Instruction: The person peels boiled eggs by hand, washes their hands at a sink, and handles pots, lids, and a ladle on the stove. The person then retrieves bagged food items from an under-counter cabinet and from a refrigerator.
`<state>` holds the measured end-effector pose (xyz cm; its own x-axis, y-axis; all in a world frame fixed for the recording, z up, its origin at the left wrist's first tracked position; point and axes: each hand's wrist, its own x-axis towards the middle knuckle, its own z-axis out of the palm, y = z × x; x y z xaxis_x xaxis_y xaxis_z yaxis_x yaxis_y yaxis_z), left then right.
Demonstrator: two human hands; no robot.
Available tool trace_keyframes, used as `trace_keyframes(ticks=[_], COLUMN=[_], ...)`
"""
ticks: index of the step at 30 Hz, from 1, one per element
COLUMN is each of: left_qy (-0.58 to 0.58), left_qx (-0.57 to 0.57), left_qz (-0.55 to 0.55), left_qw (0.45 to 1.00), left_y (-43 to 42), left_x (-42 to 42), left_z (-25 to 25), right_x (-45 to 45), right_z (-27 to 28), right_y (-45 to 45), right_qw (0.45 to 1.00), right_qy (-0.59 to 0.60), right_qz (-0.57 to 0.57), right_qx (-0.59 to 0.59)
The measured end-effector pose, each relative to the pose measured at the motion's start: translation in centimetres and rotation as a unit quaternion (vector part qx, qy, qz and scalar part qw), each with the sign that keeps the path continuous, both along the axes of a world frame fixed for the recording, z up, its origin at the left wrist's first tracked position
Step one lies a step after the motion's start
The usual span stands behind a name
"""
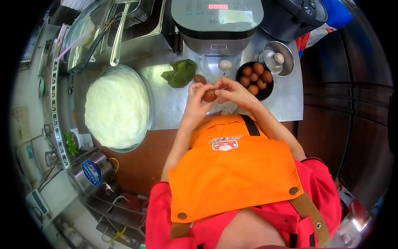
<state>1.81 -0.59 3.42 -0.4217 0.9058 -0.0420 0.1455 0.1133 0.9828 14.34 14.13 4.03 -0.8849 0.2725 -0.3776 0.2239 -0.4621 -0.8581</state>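
Observation:
Between my two hands, just above the steel table, is a brown egg (209, 96). My left hand (196, 99) is closed around its left side. The fingers of my right hand (232, 92) pinch at its upper right side. Another brown egg (200, 79) lies on the table right behind my left fingers. A crumpled dark green leaf-like piece (179, 74) lies to the left of that egg. Farther back sits a pale egg (225, 64). To the right, a black bowl (270, 92) holds several brown eggs, beside a metal bowl (287, 68) with a pale egg inside.
A large glass bowl (150, 108) filled with a white mass stands at the left. A rice cooker (217, 29) and a dark cooker (290, 20) line the back. A fryer with a basket (137, 14) is at the back left. The table's front edge (163, 129) runs before me.

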Motion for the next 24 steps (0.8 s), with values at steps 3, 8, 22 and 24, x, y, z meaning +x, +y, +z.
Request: trace_keyframes(ticks=[3,8,22,24], left_qy=[0.098,0.111,-0.14,-0.132], left_qx=[0.012,0.012,0.048,0.048], left_qz=[-0.004,-0.03,0.017,0.01], left_qw=[0.995,0.993,0.989,0.99], left_y=[0.1,0.1,0.2,0.1], left_x=[0.4,0.1,0.0,-0.2], left_z=[1.0,0.9,-1.3,-1.5], right_x=[0.1,0.3,0.5,0.5], right_z=[0.1,-1.6,-2.6,-1.6], right_y=[0.0,0.3,0.0,-0.1], right_qw=[1.0,0.999,0.994,0.993], right_qy=[-0.001,0.025,0.047,0.025], right_qz=[0.014,0.03,-0.039,-0.038], right_qx=[0.006,0.033,-0.09,-0.106])
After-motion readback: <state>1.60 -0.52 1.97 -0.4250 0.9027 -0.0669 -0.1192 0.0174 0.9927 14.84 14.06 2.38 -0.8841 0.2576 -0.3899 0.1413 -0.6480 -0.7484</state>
